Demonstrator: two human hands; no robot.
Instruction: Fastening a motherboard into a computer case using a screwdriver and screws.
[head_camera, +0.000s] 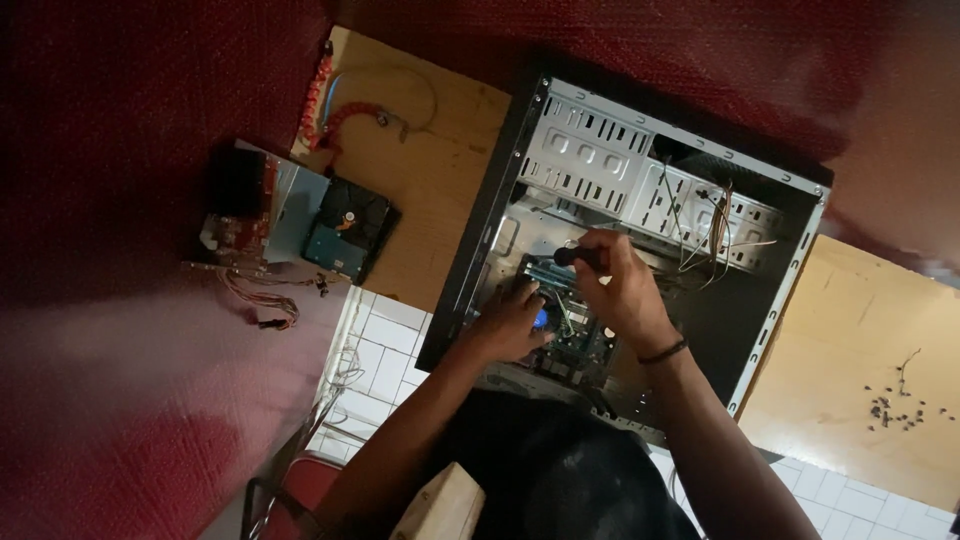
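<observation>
An open computer case lies on its side on a wooden table, with a green motherboard inside it. My right hand grips a black-handled screwdriver above the board. My left hand rests flat on the motherboard beside a blue part. Thin loose wires hang inside the case to the right of my hands.
A hard drive and a metal component with red wiring lie left of the case. A red cable curls at the table's far corner. Several small screws lie on the wood at right. White floor tiles show below.
</observation>
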